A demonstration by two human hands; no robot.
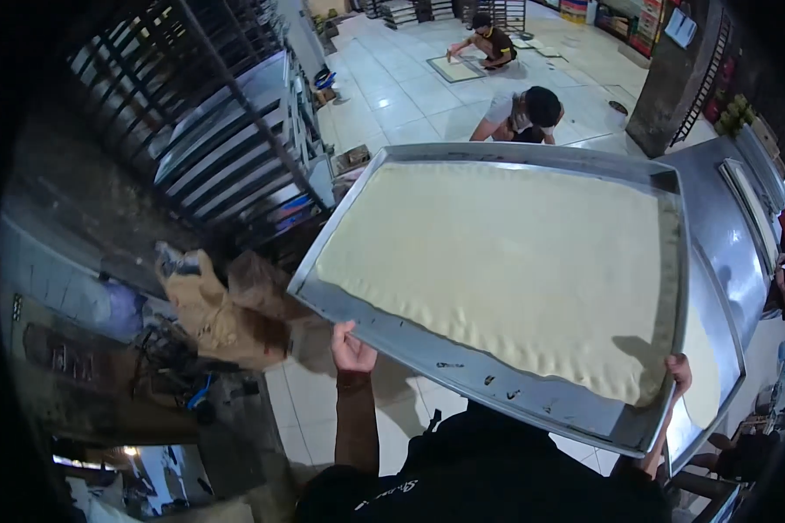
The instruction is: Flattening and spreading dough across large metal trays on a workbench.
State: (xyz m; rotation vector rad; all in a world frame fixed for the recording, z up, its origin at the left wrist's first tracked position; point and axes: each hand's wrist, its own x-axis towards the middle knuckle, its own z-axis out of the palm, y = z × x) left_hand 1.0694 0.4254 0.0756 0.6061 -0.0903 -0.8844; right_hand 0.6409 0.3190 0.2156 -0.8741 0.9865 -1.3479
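A large metal tray [445, 375] spans the middle of the view, bearing a sheet of pale dough [497, 261] with a crimped, dimpled edge. My left hand [353, 349] grips the tray's lower left side from beneath, fingers curled at the rim. At the tray's lower right side, my right hand [679, 373] is closed around the rim. Behind the tray's right side, a second metal tray [726, 397] with pale dough [699, 370] is partly hidden.
A steel table [717, 248] stands right, black racks [227, 96] upper left, brown bags [214, 309] left. Beyond the tray, one co-worker [523, 113] bends down; another [493, 44] squats on the tiled floor [401, 70] by a flat tray. A pillar [654, 96] rises upper right.
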